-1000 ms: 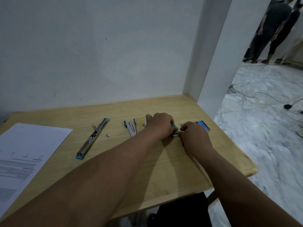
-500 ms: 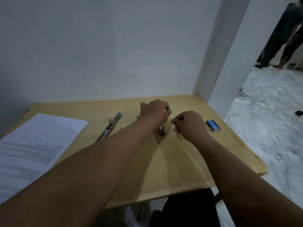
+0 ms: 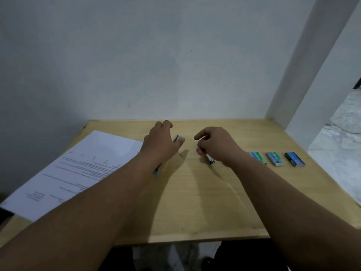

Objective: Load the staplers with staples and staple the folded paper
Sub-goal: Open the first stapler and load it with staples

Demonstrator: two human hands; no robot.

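My left hand [image 3: 161, 142] lies over the far end of a long-arm stapler [image 3: 178, 138]. The stapler's metal tip shows beside the thumb and its blue near end [image 3: 156, 170] shows under the wrist. The fingers look fairly straight. My right hand [image 3: 215, 146] has curled fingers and grips a small stapler [image 3: 210, 159], whose metal end sticks out below the palm. A printed paper sheet [image 3: 78, 169] lies flat at the left of the wooden table [image 3: 195, 202]. Three staple boxes, two green [image 3: 257, 156] [image 3: 275, 159] and one dark blue [image 3: 294, 159], sit in a row at the right.
A tiny metal piece [image 3: 181, 154] lies on the table between my hands. A white wall stands behind the table and a white pillar [image 3: 304, 75] rises at its far right corner. The table's right edge drops to a marble floor [image 3: 340, 137].
My view has swung left. The left hand moved away from the small stapler onto the long stapler. The right hand left the staple boxes and now holds the small stapler.
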